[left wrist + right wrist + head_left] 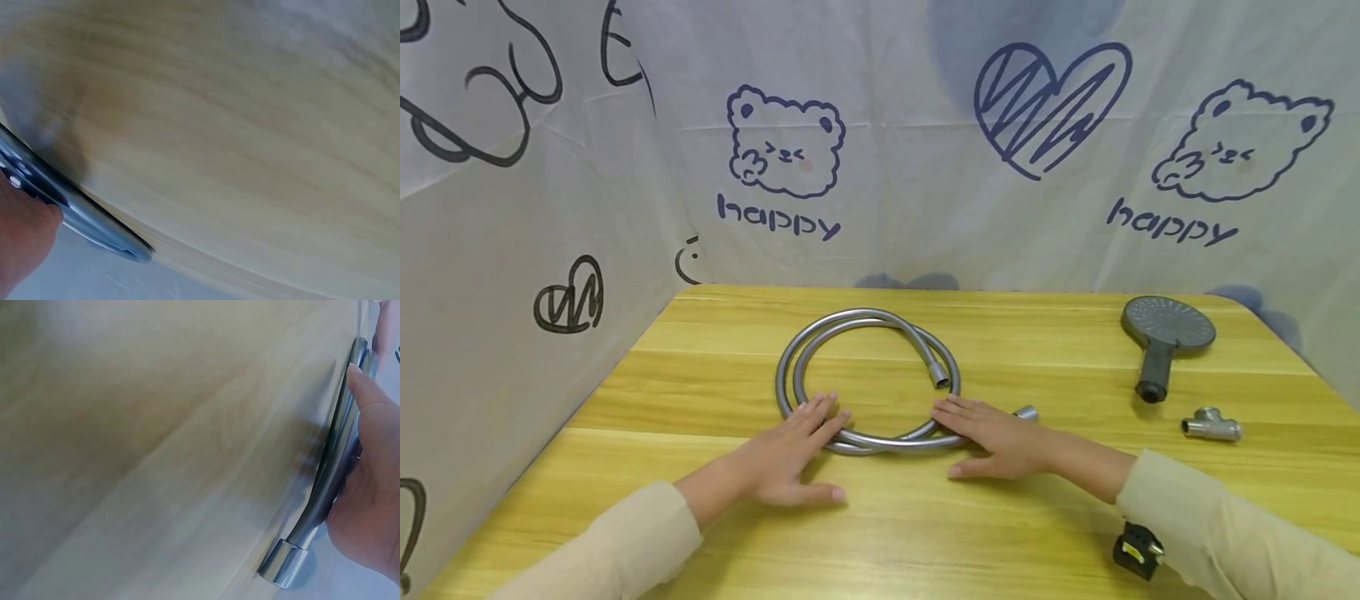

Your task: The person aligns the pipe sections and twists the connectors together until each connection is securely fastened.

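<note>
A grey shower hose lies coiled in loops on the wooden table, with one metal end fitting inside the ring and the other poking out beyond my right hand. My left hand rests on the coil's near left side, fingers extended and thumb spread. Across from it, my right hand lies over the near right side with its fingers straight. Both wrist views show the hose beside the hand: along the left hand in one, and under the right hand in the other.
At the far right of the table lies a dark grey shower head, its handle toward me. Nearer is a metal T-shaped fitting. A small black device sits by the right sleeve. Patterned white cloth hangs behind and at the sides.
</note>
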A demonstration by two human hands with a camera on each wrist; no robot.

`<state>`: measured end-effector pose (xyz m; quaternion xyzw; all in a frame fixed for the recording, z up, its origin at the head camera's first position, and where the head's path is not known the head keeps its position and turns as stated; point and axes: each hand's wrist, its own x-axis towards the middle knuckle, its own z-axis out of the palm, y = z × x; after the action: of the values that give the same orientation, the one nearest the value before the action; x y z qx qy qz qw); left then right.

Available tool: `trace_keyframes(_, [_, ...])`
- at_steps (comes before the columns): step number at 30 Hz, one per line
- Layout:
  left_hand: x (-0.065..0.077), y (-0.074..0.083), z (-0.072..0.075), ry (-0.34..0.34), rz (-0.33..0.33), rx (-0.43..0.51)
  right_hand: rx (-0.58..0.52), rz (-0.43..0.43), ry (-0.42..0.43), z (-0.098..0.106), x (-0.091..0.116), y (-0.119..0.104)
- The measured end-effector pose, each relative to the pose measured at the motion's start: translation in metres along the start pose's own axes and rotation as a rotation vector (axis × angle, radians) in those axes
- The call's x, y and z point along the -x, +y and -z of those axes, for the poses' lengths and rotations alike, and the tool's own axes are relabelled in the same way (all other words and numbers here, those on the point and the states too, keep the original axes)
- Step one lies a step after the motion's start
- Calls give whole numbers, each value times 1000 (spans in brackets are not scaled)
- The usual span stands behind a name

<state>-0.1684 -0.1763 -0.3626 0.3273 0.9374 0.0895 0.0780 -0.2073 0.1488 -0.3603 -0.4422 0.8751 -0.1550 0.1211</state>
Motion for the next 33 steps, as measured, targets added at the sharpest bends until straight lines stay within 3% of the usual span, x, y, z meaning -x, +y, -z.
trace_keyframes(11, [-1,4,-2,7,-51,0,-35,-38,-23,1,8,1])
trace_keyframes(33, [-1,17,-1,-14,-54,4,-92,-61,-38,4,18,1])
